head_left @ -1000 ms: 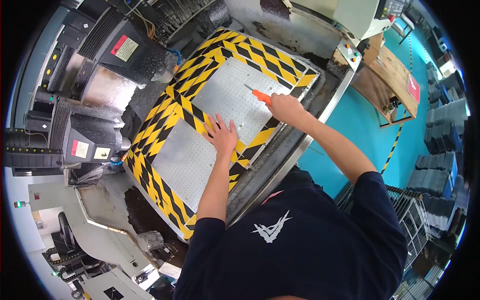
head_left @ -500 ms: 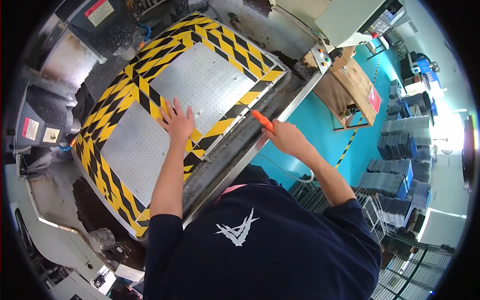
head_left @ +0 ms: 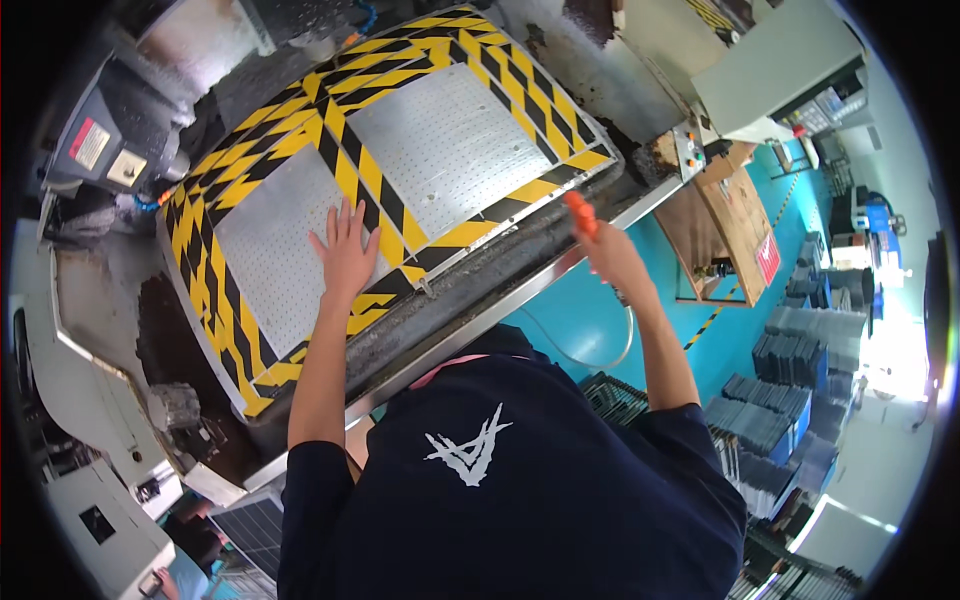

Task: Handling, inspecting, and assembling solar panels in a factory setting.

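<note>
My left hand [head_left: 345, 258] rests with its fingers spread on the machine bed, at the inner edge of the left perforated metal plate [head_left: 270, 240]. Black-and-yellow striped tape [head_left: 388, 205] frames that plate and the matching right perforated plate [head_left: 450, 145]. Over the bed's front edge, my right hand [head_left: 617, 262] is wrapped round an orange air blow gun [head_left: 580, 212], its tip pointing toward the bed. A pale hose [head_left: 625, 345] hangs in a loop below this hand.
A metal rail [head_left: 510, 305] runs along the bed's front. Beyond it stand a wooden bench [head_left: 735, 225] and several stacks of grey panels [head_left: 765, 410]. A button panel [head_left: 688, 148] sits at the far right corner. Machine heads [head_left: 110, 140] flank the far left side.
My left hand has slid leftward, from the tape between the plates toward the left plate. My right hand has turned the blow gun more upright. The whole view has shifted.
</note>
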Motion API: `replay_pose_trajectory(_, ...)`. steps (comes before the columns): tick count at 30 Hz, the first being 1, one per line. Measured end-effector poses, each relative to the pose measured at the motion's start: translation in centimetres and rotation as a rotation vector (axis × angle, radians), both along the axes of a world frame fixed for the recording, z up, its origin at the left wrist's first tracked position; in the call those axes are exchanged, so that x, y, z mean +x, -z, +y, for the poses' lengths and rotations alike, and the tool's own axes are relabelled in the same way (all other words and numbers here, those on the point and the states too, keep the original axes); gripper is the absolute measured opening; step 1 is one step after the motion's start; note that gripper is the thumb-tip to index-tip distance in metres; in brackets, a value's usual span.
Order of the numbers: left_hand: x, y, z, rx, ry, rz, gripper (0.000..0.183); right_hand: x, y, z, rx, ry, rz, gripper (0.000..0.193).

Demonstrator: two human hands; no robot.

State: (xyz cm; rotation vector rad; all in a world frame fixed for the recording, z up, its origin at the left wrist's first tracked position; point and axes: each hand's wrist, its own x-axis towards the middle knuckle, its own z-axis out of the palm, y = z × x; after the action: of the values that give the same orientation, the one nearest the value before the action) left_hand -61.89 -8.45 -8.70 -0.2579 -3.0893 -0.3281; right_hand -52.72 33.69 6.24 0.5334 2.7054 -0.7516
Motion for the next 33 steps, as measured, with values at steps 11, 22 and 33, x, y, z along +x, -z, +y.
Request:
replay_pose_trajectory(11, 0.2, -1.6, 0.1, -0.062, -0.039, -0.218, 0.065, 0.8, -2.0, -3.5, 0.079, -0.414, -0.026, 0.047)
replay_pose_trajectory(22, -0.4, -3.6, 0.6, -0.102, -0.02, -0.401, 0.082, -3.1, -5.2, 1.4, 0.099, -0.146, -0.13, 0.048)
replay_pose_trajectory(33, 0.2, -3.7, 0.5, -0.052, -0.022, -0.341, 0.084, -4.4, -4.4, -0.2, 0.037, -0.247, -0.2, 0.054)
